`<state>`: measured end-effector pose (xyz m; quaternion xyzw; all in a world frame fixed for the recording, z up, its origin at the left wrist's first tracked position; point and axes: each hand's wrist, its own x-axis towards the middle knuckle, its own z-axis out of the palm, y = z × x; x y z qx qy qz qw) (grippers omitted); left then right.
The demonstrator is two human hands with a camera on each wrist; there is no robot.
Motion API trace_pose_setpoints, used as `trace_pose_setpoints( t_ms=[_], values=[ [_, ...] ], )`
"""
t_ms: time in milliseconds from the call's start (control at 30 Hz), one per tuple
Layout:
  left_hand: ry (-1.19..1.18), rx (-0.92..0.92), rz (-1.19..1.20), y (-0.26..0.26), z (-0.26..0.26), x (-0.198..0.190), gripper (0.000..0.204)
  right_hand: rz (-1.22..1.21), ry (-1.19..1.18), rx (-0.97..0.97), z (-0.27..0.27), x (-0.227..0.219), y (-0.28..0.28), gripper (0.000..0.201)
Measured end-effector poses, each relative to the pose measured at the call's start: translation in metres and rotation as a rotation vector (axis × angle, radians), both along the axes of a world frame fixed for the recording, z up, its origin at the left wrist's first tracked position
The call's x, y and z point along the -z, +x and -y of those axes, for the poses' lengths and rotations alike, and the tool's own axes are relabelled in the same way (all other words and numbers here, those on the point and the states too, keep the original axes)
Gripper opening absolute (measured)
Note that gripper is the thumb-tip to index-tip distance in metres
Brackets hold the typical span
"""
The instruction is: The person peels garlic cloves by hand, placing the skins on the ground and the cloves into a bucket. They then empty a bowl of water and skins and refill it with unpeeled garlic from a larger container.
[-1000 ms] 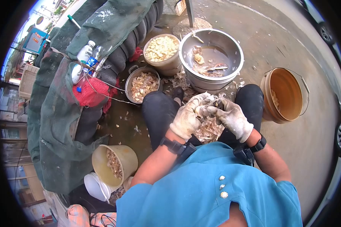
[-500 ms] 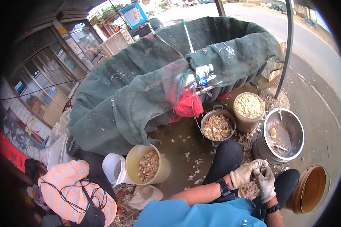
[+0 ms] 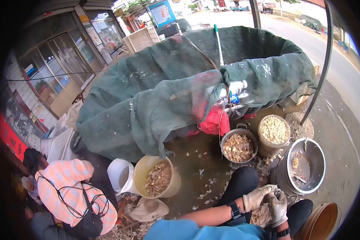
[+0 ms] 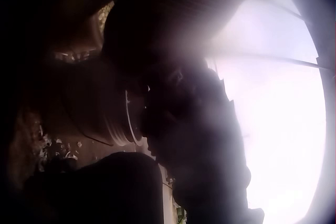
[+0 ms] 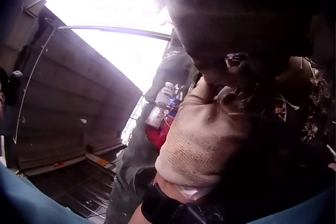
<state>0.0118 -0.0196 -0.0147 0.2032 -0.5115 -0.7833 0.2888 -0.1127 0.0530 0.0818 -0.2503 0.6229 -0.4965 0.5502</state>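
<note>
While peeling appears to be in hand, the pot [image 3: 255, 145] is set left of the basin [image 3: 323, 166]; nearer than the basin, to its left, by the curled fingers of the left hand [image 3: 255, 199] a barely visible clove [image 5: 227, 94] seems to be pinched; beside it, the fingers of the right hand [image 3: 278, 208] are bent, but whether anything is clamped cannot be told. Next, the clove should probably be held steady and stripped.

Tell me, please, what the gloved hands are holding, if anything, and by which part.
That cannot be told: the left hand and right hand are close together, obscuring whatever may be between them.
</note>
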Motion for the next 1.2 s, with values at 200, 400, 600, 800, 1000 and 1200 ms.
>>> trace_pose_setpoints(
  t_ms=[200, 400, 600, 800, 1000, 1200],
  values=[
    [0.049, 0.088, 0.070, 0.022, 0.009, -0.015, 0.034, -0.312, -0.117, -0.052, -0.003, 0.024, 0.001, 0.020],
    [-0.133, 0.129, -0.011, 0.012, 0.003, 0.003, 0.030, -0.159, -0.208, -0.046, -0.012, 0.019, 0.000, 0.023],
    [0.149, 0.192, -0.222, 0.002, -0.014, -0.012, 0.033, -0.111, -0.200, 0.058, -0.025, 0.015, -0.014, 0.026],
    [0.489, 0.180, -0.200, 0.002, -0.024, -0.063, 0.032, -0.070, -0.122, 0.083, -0.038, -0.011, -0.023, 0.031],
    [0.475, 0.161, -0.189, -0.003, -0.029, -0.086, 0.031, 0.348, -0.239, 0.088, -0.050, -0.003, -0.042, 0.031],
    [0.488, 0.058, 0.016, -0.006, -0.016, -0.088, 0.029, 0.616, -0.223, 0.070, -0.061, 0.002, -0.060, 0.030]
  ],
)
